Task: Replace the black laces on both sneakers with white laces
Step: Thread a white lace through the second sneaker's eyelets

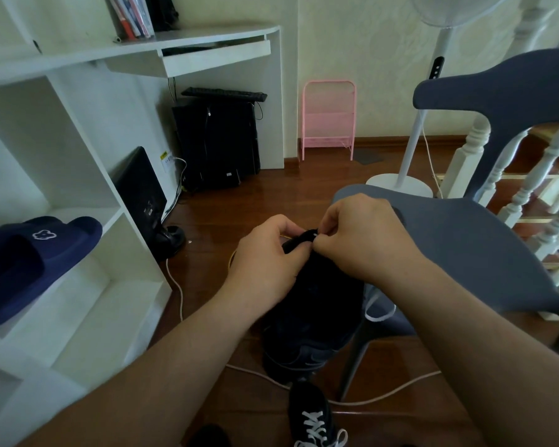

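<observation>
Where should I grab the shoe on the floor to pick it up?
Take the shoe by its sides, coming down from above with the fingers on either side of the white laces. It sits upright with the laced top facing up. Its heel runs out of view, so the visible middle is the safest spot.

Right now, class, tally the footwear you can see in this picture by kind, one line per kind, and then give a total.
Black sneakers: 2, the black sneaker held in both hands and the black sneaker with white laces on the floor
Navy blue slide sandals: 2, a pair of navy blue slide sandals on the white shelf
Total: 4
</observation>
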`<control>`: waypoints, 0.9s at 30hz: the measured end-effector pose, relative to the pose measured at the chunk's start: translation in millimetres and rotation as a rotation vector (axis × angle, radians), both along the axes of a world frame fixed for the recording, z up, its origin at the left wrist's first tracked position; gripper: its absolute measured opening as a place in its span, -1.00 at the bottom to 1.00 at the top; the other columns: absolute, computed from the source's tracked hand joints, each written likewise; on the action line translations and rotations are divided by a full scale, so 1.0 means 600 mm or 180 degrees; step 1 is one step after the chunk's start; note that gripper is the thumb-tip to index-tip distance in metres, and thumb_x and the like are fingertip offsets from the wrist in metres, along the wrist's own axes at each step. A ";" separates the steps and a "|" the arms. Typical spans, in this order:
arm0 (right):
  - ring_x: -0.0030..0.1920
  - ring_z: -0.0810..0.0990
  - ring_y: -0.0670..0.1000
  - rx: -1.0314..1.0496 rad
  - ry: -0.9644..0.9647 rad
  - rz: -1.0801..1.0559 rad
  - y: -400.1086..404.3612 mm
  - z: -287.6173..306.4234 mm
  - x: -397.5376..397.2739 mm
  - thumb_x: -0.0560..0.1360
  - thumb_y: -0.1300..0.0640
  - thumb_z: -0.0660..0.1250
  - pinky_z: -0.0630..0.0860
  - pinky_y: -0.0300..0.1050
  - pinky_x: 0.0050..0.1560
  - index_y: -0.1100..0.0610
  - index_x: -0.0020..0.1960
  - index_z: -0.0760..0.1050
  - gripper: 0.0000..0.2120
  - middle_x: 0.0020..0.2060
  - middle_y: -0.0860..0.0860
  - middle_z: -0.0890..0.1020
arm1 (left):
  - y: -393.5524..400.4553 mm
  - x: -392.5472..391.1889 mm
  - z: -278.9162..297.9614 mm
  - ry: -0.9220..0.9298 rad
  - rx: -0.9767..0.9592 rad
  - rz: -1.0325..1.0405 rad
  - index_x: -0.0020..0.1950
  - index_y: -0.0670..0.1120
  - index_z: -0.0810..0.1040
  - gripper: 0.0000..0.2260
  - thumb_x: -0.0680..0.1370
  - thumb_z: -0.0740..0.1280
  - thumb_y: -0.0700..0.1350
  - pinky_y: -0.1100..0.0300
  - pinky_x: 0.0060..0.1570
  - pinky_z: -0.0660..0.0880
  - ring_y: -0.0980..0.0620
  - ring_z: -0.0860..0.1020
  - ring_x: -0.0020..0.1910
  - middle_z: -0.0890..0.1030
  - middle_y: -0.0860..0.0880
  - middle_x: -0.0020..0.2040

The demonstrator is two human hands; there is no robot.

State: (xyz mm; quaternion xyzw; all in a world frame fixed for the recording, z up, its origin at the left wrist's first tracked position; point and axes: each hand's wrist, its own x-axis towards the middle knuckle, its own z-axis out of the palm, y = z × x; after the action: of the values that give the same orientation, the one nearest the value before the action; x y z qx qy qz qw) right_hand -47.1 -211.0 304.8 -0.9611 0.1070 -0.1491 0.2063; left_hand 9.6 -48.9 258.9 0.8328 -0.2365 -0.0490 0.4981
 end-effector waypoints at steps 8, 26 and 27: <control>-0.16 0.57 -0.18 0.0234 -0.0701 0.0084 0.011 -0.013 -0.001 0.48 0.06 0.53 0.53 -0.26 -0.10 -0.13 -0.09 0.52 -0.81 -0.23 -0.23 0.56 | -0.003 -0.012 -0.004 0.0055 -0.0571 -0.0102 0.17 0.41 0.57 -0.54 0.56 0.43 -0.20 0.10 0.00 0.69 0.30 0.65 0.05 0.67 0.34 0.12; -0.33 0.53 -0.08 0.0293 -0.0746 -0.0360 -0.022 -0.032 -0.011 0.63 -0.13 0.27 0.38 -0.12 -0.37 -0.02 -0.18 0.45 -0.73 -0.37 -0.10 0.54 | 0.005 0.017 0.005 0.0101 -0.2285 0.0702 0.37 0.22 0.60 -0.49 0.56 0.46 -0.29 0.38 0.16 0.57 0.20 0.66 0.24 0.71 0.25 0.21; -0.31 0.53 -0.09 0.0271 -0.0757 -0.0351 -0.022 -0.034 -0.009 0.66 -0.12 0.22 0.35 -0.15 -0.36 -0.01 -0.14 0.49 -0.73 -0.36 -0.11 0.54 | 0.002 0.008 0.004 0.0032 -0.2219 0.0624 0.33 0.32 0.60 -0.49 0.55 0.48 -0.24 0.35 0.16 0.58 0.15 0.65 0.25 0.71 0.26 0.21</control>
State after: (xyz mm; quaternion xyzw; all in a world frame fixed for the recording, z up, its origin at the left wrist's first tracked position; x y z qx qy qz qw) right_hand -52.2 -224.3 284.4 -0.9197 0.1407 -0.2684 0.2496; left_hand 14.4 -47.6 261.3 0.6313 -0.1556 0.0784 0.7557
